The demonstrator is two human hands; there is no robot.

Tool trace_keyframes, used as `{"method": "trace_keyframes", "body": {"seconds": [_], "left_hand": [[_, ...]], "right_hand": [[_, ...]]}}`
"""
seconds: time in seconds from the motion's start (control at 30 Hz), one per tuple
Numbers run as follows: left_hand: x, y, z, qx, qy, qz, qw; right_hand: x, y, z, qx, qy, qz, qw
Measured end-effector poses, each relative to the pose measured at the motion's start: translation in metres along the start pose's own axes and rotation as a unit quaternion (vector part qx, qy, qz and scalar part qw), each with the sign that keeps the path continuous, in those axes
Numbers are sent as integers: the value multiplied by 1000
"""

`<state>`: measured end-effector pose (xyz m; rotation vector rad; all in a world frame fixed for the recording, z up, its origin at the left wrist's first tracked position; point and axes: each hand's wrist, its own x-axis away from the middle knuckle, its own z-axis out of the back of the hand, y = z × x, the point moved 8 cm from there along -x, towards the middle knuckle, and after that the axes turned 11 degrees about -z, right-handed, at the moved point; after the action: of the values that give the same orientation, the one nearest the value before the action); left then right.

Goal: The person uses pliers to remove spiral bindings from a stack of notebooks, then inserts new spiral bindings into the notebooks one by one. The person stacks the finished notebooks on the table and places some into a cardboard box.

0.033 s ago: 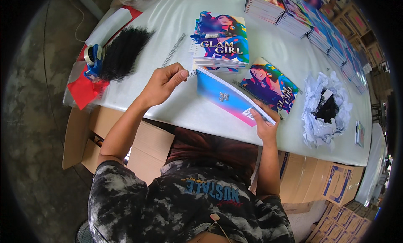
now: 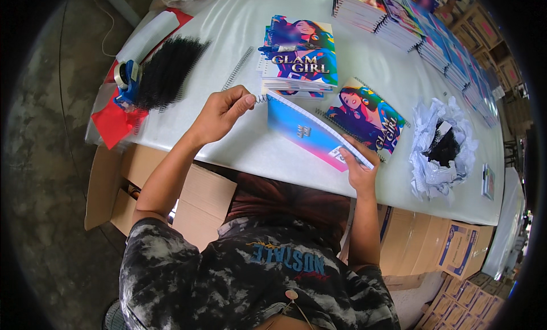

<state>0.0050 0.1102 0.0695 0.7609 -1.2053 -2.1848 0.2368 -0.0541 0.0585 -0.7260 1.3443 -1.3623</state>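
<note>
Between my hands, tilted above the front of the table, is a notebook (image 2: 305, 129) with its blue-and-pink cover towards me. My left hand (image 2: 223, 113) pinches a dark spiral binding coil (image 2: 261, 99), whose end reaches the notebook's upper left corner. With thumb and fingers, my right hand (image 2: 360, 164) grips the notebook's right end. Just beyond it, a bound notebook (image 2: 364, 113) with a colourful illustrated cover lies at an angle. A stack of similar notebooks (image 2: 302, 62) stands behind, with pliers (image 2: 285, 48) lying across the top.
A loose coil (image 2: 237, 68) lies left of the stack. Farther left are a heap of black coils (image 2: 171, 74) and a blue tape dispenser (image 2: 129, 82). Crumpled white wrapping (image 2: 424, 170) holds more coils at right. Notebook piles (image 2: 399, 25) line the far right; cardboard boxes (image 2: 416, 244) stand below the table (image 2: 245, 153).
</note>
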Motion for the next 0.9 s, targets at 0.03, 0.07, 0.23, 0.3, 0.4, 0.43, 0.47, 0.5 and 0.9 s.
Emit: {"method": "trace_keyframes", "body": {"seconds": [0.03,0.07,0.23,0.3,0.4,0.43,0.47,0.5,0.9], "left_hand": [[-1,-3,-1,59,2,16,998],[-2,-6,-2,117,3,33,993],[-9,7,3,188,15,-3,982],[-15,50,12,-36,16,-176,984],[-16,78,3,-231,-65,-239,941],[-13,75,-1,-284,-111,-237,922],[-15,75,-6,-338,-155,-234,898],[-19,80,-4,-347,-144,-201,905],[15,56,-19,-472,124,-307,817]], "right_hand": [[-1,-3,-1,-10,-8,22,1000],[-2,-4,-3,-21,-15,44,999],[1,-2,-5,-40,-38,35,998],[5,1,-3,-26,-32,-21,999],[7,2,-7,-6,-30,-32,999],[7,-6,-9,26,-52,-14,998],[5,-8,-10,39,-49,5,998],[4,-9,-11,53,-45,24,997],[20,-18,-28,59,-23,122,990]]}}
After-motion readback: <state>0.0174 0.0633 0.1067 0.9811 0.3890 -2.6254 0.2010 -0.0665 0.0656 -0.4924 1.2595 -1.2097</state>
